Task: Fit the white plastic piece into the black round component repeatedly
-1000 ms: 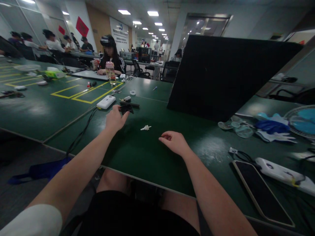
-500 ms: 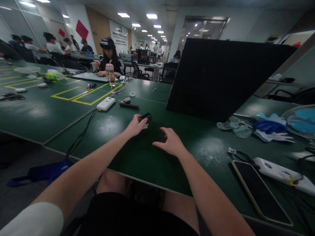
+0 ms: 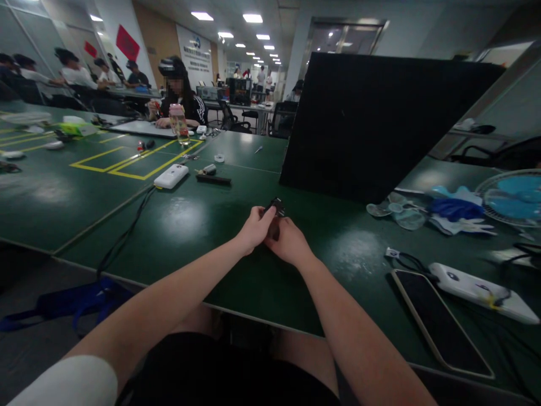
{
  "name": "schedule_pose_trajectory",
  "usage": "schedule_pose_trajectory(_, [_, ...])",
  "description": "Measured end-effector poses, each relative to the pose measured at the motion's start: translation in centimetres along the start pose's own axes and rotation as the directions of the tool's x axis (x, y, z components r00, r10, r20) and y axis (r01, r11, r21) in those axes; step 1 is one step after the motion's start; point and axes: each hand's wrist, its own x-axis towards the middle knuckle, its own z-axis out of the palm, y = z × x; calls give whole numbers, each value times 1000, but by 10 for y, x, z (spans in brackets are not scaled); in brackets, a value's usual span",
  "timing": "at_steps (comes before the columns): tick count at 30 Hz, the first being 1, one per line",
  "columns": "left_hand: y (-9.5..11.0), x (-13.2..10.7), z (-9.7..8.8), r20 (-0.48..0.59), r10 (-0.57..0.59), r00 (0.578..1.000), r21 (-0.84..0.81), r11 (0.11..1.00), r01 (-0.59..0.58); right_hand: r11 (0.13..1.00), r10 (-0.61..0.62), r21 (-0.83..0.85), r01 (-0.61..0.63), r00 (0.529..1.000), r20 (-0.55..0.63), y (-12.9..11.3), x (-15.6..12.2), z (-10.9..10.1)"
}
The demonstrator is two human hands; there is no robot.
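Pinching a small black part (image 3: 277,206) in left hand (image 3: 252,230), beside curled right hand (image 3: 291,242), its grip unclear, above glossy green table (image 3: 169,220), with ceiling lights (image 3: 252,18) beyond.

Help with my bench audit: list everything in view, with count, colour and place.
dark object: 1, black, centre
tabletop: count unclear, green, foreground
dark bar: 1, black, centre-left
corded devices: 2, white, left and right
phone: 1, black, lower right
panel: 1, black, right
fan: 1, partly blue, far right
loose blades: 1 set, transparent, right
gloves: count unclear, blue and white, right
bottle: 1, pink-lidded, upper left
posters: 2, red, upper left
strap: 1, blue, lower left
small items: several, mixed, left
people: several, varied clothes, background
left hand: 1, bare, gripping dark object
right hand: 1, bare, at dark object
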Motion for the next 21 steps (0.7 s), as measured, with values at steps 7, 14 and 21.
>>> schedule_pose_trajectory(7, [5, 4, -13, 77, -73, 994, -198, 976, 87, 993, -63, -93, 73, 992, 105, 0, -5, -7])
schedule_pose_trajectory(14, [16, 1, -15, 157, -192, 969, -297, 926, 232, 974, -156, -154, 167, 984, 83, -1, -4, 2])
schedule_pose_trajectory(21, [27, -1, -49, -69, 327, 943, 416, 868, -271, 994, 65, 89, -67, 998, 22, 3, -5, -6])
